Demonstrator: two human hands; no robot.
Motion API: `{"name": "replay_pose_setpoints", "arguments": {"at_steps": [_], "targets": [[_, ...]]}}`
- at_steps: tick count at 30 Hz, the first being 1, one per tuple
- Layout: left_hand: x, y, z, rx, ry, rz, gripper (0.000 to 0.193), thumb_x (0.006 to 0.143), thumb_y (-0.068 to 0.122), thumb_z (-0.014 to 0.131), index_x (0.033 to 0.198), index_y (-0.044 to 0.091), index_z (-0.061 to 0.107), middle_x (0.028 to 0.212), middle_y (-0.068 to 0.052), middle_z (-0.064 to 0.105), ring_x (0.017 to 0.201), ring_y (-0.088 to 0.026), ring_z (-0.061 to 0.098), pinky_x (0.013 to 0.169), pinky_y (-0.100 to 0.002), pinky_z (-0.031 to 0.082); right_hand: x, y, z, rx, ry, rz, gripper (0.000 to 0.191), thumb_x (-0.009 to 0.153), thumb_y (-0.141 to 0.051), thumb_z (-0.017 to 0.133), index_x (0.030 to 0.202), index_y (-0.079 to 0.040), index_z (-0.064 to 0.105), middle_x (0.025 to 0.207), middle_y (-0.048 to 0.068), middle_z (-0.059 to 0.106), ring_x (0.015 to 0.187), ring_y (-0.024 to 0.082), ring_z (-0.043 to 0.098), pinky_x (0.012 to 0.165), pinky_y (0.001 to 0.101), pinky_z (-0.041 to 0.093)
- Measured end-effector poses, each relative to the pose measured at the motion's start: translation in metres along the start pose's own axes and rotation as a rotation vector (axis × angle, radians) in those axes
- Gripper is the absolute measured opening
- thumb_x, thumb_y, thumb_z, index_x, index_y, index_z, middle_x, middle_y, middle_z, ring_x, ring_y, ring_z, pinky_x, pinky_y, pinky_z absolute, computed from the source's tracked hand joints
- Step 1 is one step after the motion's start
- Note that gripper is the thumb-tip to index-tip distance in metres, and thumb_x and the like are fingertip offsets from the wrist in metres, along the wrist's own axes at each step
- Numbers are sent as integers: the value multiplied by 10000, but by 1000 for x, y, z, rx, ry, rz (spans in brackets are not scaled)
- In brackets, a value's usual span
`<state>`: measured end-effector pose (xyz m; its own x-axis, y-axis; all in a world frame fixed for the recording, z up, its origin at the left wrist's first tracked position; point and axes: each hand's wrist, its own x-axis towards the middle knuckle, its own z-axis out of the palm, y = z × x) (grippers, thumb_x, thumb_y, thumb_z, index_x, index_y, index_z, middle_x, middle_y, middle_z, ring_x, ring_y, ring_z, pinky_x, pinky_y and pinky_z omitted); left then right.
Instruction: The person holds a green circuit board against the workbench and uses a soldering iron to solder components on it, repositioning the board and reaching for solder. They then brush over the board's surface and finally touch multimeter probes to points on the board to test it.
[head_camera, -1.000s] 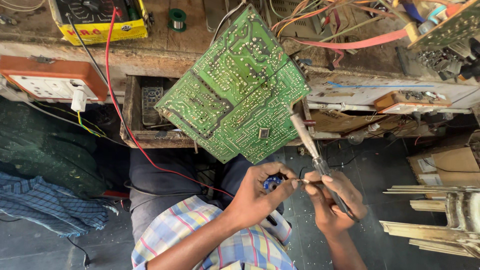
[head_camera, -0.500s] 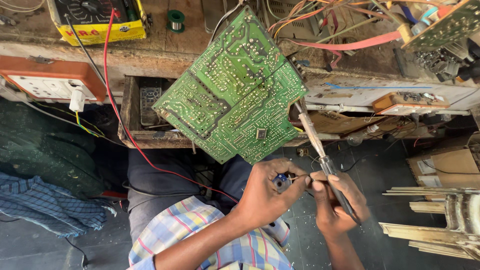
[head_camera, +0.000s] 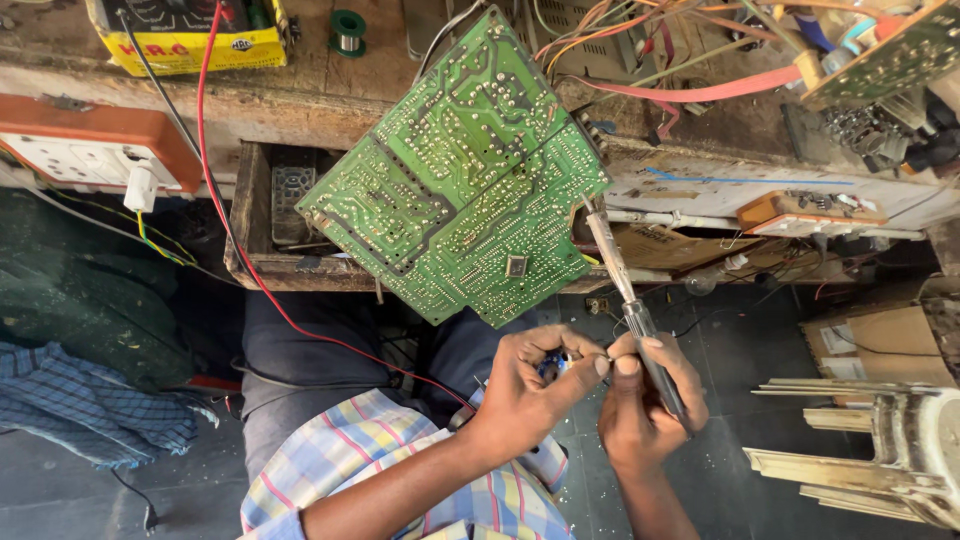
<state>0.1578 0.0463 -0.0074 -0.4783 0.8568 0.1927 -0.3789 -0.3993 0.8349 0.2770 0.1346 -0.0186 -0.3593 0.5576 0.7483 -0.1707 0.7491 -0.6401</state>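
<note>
We look down at our two hands held close together above our lap, just below a cluttered wooden table. Our right hand is closed around the dark handle of a soldering iron, whose thin metal shaft points up toward the lower right edge of a large green circuit board; the tip sits at or just beside that edge, and we cannot tell if it touches. The iron looks light, stiff and slim, and we judge it safe to hold only by its handle, since the metal end is likely hot. Our left hand is curled nearly shut, its fingertips pinching something small and thin against the right hand; a small blue object shows inside the palm, too hidden to name. The board leans tilted off the table's front edge, solder side toward us; it looks rigid, light and fragile, best held by its edges.
</note>
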Motion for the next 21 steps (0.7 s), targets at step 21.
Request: {"name": "replay_pose_setpoints", "arguments": {"at_steps": [21], "targets": [[-9,11,-24,75,17,34,101,926,108,757,925,28,696,841,35,626,784,-36,538,681,-233,438,7,-6,3,-95,-62,-71,355,1026,-29,714,1342,-40,555,1053,150,694,787,143,678,660,223,565]]}}
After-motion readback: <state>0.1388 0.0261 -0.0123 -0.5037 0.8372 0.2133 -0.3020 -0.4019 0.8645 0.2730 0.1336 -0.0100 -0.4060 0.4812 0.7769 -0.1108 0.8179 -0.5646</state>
